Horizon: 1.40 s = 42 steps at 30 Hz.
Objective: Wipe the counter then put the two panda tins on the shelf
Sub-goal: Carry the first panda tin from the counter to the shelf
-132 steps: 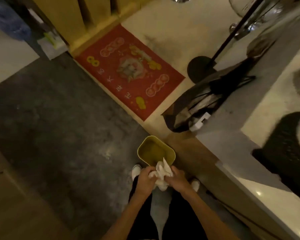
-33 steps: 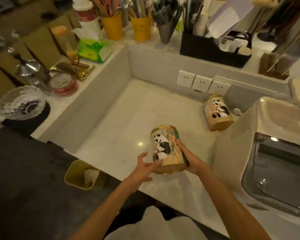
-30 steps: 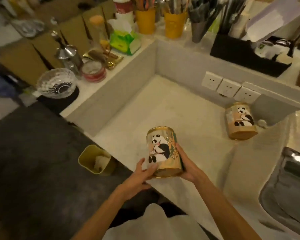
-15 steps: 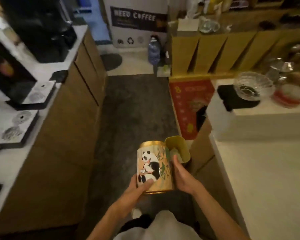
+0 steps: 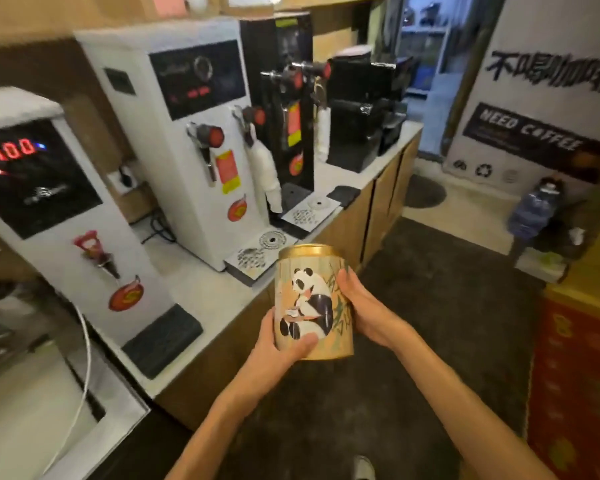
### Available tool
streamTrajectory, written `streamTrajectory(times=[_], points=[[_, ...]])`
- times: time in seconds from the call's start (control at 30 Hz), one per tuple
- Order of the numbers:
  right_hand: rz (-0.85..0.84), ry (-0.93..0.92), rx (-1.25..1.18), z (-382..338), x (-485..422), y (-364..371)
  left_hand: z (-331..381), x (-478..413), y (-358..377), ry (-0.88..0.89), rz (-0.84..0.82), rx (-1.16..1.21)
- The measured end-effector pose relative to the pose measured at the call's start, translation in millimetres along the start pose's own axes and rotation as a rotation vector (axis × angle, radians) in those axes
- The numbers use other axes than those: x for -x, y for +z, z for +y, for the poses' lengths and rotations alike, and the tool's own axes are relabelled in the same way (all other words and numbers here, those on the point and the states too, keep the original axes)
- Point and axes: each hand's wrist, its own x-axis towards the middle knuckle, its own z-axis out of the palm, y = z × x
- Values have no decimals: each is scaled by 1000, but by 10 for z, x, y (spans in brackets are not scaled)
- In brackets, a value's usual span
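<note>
A gold panda tin (image 5: 312, 299) with a panda picture on its side is upright in mid-air in front of me, over the dark floor. My left hand (image 5: 277, 351) cups its lower left side, thumb across the front. My right hand (image 5: 364, 306) grips its right side, fingers wrapped behind. The second panda tin and the wiped counter are out of view. A wooden shelf edge (image 5: 312, 1) shows along the very top of the frame.
A white counter (image 5: 215, 292) on wooden cabinets runs along the left, carrying white water boilers (image 5: 174, 133), a black machine (image 5: 288, 98) and a coffee machine (image 5: 364, 109). A sink (image 5: 32, 410) sits at lower left. A doorway (image 5: 426, 64), a poster (image 5: 540, 98) and a red mat (image 5: 575, 393) lie to the right.
I have turned left, away from the wiped counter, carrying the tin in both hands. The machine counter now fills the left side and the yellow bin has dropped out of view.
</note>
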Motion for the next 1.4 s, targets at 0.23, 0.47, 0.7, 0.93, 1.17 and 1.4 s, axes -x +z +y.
streamTrajectory(times=[0.23, 0.47, 0.7, 0.93, 1.17, 1.4], points=[[-235, -364, 134, -1888, -1226, 425, 1594, -543, -888, 412, 238, -121], [-464, -646, 229, -3784, -2172, 785, 3235, -1045, -1693, 734, 471, -324], [-670, -734, 402, -4884, -3046, 1239, 4091, -1430, -2546, 728, 687, -638], [-656, -756, 461, -5261, -4012, 2187, 4516, -1684, -3565, 493, 799, -742], [-637, -840, 542, -5366, -4839, 3233, 4622, -1990, -4670, 309, 917, -775], [-628, -698, 582, -5408, -5524, 4064, 4586, -2144, -5690, 153, 965, -633]])
